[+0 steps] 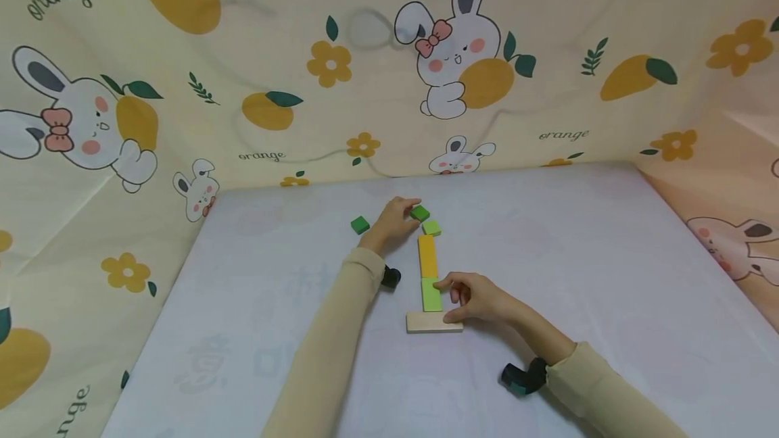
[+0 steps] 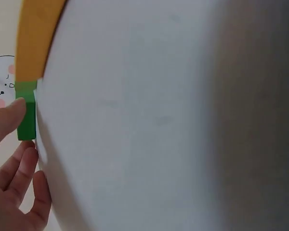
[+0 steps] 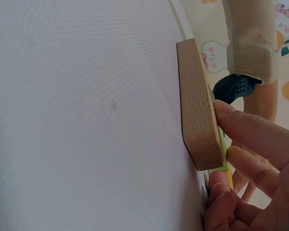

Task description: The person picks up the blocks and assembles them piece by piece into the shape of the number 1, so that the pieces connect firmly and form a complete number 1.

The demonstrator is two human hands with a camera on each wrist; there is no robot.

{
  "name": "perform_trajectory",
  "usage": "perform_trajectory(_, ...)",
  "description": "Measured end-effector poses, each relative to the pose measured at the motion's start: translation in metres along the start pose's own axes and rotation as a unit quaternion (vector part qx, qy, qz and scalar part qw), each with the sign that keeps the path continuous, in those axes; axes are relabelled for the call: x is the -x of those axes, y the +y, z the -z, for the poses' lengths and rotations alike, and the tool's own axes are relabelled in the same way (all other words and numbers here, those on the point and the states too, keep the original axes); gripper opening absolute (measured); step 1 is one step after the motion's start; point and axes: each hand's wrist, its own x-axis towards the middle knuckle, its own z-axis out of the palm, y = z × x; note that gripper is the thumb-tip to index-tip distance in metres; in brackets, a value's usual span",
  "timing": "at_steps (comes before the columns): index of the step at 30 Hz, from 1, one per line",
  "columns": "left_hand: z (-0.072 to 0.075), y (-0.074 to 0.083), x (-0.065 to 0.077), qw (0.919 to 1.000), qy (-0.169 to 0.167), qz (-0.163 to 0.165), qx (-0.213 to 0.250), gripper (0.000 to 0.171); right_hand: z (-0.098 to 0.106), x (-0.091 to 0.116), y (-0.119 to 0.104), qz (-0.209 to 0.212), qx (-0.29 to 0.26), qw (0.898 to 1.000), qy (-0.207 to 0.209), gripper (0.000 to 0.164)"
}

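Note:
My left hand (image 1: 392, 223) is at the far end of a line of blocks, its thumb and index finger pinching a dark green block (image 1: 420, 213). In the left wrist view the thumb lies on that green block (image 2: 27, 118). A light green square block (image 1: 431, 227) sits next to it, followed by a yellow block (image 1: 428, 255) and a light green rectangle (image 1: 431, 296). At the near end a plain wooden block (image 1: 426, 322) lies crosswise. My right hand (image 1: 481, 297) touches the light green rectangle with its index finger and the wooden block (image 3: 197, 96) with its thumb.
Another dark green block (image 1: 360, 224) lies left of my left hand. A white cloth (image 1: 243, 330) covers the table. Patterned cloth walls (image 1: 377, 120) rise at the back and sides. Black wrist cameras (image 1: 525, 377) hang by both sleeves.

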Motion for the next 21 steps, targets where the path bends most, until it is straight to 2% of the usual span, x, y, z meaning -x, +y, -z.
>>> perform_trajectory(8,0.0012,-0.0002,-0.0013,0.9991,-0.024,0.015,-0.032,0.052,-0.0009,-0.0006,-0.0007,-0.002,0.000,1.000,-0.003,0.052)
perform_trajectory(21,0.0059,0.0003,0.0038,0.9995,-0.005,0.010,-0.029,0.038,-0.0005,0.0015,-0.0037,-0.003,-0.004,1.000,0.000,0.051)
